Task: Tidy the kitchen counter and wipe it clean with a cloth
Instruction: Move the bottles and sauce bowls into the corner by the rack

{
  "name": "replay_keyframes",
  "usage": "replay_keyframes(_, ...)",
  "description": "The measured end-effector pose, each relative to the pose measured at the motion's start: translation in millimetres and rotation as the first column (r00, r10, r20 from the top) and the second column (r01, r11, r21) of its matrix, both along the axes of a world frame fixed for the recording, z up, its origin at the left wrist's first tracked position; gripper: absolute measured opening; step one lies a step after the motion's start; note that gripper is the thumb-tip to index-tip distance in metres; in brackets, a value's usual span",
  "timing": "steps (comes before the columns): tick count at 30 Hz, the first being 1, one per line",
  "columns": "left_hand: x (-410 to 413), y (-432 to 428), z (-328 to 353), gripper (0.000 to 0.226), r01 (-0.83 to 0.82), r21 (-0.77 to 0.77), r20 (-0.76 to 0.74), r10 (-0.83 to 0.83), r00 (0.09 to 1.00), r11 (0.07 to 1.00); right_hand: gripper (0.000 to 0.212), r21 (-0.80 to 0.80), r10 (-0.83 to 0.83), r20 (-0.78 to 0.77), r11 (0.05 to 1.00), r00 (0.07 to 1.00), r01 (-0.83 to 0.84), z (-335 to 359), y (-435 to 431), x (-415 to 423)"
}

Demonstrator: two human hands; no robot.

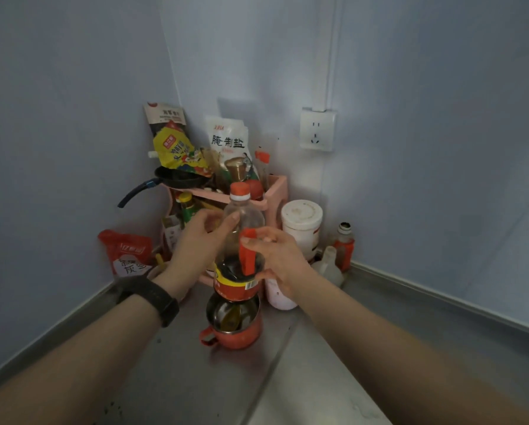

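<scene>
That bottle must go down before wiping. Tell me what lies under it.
The red mug sits right beneath the bottle, which the right hand grips by its handle while the left hand rests on its side.

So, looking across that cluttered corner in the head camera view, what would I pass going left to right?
From the left: red pouch → black frying pan → large bottle with the red cap → white tub → small orange-labelled bottle.
</scene>
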State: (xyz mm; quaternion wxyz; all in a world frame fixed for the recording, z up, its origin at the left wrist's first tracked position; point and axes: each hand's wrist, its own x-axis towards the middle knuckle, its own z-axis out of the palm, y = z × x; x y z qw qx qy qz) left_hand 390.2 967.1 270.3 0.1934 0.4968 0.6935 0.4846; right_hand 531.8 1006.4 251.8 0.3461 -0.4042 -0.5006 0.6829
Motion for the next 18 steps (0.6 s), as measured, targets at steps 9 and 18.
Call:
replay_keyframes(9,90,46,-6,0.040,0.129,0.030,0.009,-0.130,0.992,0.991,0.020,0.029,-0.060,0.147,0.998,0.987,0.056,13,14,109)
replay_keyframes(18,187,111,-8,0.061,0.317,-0.092,-0.136,-0.328,0.935,0.944,0.017,0.035,-0.200,0.251,0.980,0.947,0.198,18,47,219)
